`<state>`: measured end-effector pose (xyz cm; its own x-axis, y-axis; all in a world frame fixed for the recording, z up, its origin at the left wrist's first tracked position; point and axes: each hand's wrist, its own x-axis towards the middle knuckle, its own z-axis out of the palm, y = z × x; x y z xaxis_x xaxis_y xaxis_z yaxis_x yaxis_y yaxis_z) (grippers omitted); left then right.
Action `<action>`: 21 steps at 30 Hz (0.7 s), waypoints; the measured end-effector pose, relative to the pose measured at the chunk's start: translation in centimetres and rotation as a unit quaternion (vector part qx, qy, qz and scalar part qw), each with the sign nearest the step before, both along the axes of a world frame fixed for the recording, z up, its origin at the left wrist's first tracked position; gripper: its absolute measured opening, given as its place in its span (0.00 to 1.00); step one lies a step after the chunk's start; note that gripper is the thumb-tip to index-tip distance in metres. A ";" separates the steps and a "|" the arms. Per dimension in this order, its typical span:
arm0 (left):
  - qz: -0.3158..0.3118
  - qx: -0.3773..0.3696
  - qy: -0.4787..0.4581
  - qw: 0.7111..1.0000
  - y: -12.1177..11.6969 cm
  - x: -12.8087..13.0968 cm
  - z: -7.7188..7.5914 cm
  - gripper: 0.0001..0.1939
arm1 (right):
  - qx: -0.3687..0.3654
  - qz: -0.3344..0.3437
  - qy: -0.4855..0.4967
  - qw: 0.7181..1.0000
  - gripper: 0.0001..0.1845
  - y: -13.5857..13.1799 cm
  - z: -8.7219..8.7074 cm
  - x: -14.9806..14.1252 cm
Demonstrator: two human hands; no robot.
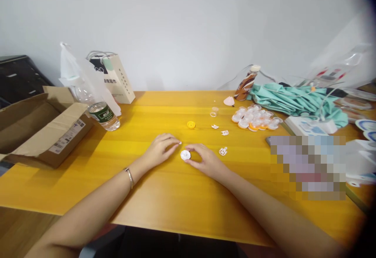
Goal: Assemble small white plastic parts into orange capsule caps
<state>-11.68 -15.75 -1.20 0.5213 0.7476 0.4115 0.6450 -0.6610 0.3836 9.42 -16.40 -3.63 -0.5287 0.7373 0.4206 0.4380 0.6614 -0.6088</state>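
Note:
My right hand (207, 160) holds a small white round disc-like part (185, 155) at the table's middle, thumb and forefinger curved about its edge. To its left, my left hand (161, 150) is closed in a pinch. A tiny pale spot shows at its fingertips, too small to name. Beyond both hands lies a yellow round cap-like piece (191, 125). Small white cut-out plastic pieces lie right of it, including one (223, 151) near my right hand and another (225, 132) further back. A clear ring (214, 114) lies behind them.
On the left stand an open cardboard box (64, 140), a water bottle (104, 116) and a paper bag (117, 80). At right are clustered clear-and-orange round containers (255, 118), a brown drink bottle (247, 83), teal cloth (293, 99) and a blurred-out flat item (305, 164).

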 end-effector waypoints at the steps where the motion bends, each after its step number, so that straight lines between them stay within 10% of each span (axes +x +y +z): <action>1: 0.013 0.001 0.000 1.000 0.4 0.0 -0.3 0.13 | -0.002 -0.003 0.000 1.000 0.16 0.0 0.0 0.0; 21: 0.044 0.135 0.116 0.983 1.8 0.1 -2.0 0.13 | -0.045 -0.089 0.146 0.984 0.12 -0.1 1.2 0.1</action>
